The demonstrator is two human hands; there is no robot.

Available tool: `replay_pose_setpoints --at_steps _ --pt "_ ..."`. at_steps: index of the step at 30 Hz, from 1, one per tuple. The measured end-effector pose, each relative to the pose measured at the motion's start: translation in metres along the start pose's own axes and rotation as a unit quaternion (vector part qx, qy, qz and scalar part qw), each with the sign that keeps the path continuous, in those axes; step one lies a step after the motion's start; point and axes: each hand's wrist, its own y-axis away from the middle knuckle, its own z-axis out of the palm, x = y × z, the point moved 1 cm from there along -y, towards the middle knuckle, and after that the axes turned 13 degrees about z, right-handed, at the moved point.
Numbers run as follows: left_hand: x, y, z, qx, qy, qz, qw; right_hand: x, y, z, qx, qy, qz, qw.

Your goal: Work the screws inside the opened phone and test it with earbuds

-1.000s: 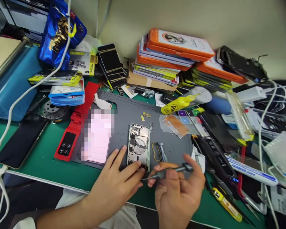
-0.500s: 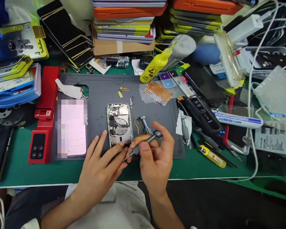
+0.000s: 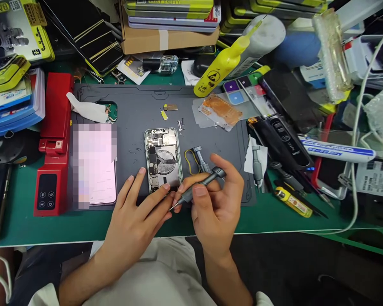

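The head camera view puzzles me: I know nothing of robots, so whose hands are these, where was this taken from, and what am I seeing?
These are no robot's hands, just a person's bare ones. The camera is worn on the person's head, looking forward and down.

On the green table lies a dark grey mat. On it are an opened phone with its insides showing and, to its left, a phone with a pink screen, partly blurred out. A yellow bottle leans at the mat's far side.

The right hand holds a screwdriver, its tip pointing toward the left hand, whose fingers lie over the opened phone's near end.
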Motion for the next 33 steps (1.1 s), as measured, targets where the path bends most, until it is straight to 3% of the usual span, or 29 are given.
replay_pose_setpoints --at_steps 18,23,25,33 --pt "0.0002 0.0012 0.0011 -0.004 -0.016 0.002 1.0 -0.0011 -0.002 -0.0029 -0.008 -0.015 -0.011 1.0" --pt "0.0017 0.0012 0.0022 0.0 -0.008 -0.008 1.0 -0.0064 -0.0005 -0.0013 0.07 -0.008 -0.131 0.989" --pt "0.0019 0.0016 0.0034 0.007 -0.009 -0.009 1.0 -0.0074 0.0003 0.0011 0.074 0.009 -0.158 0.985" --pt "0.004 0.0024 0.0041 0.006 -0.02 -0.011 1.0 0.0008 -0.0011 0.002 0.036 0.025 -0.102 0.994"
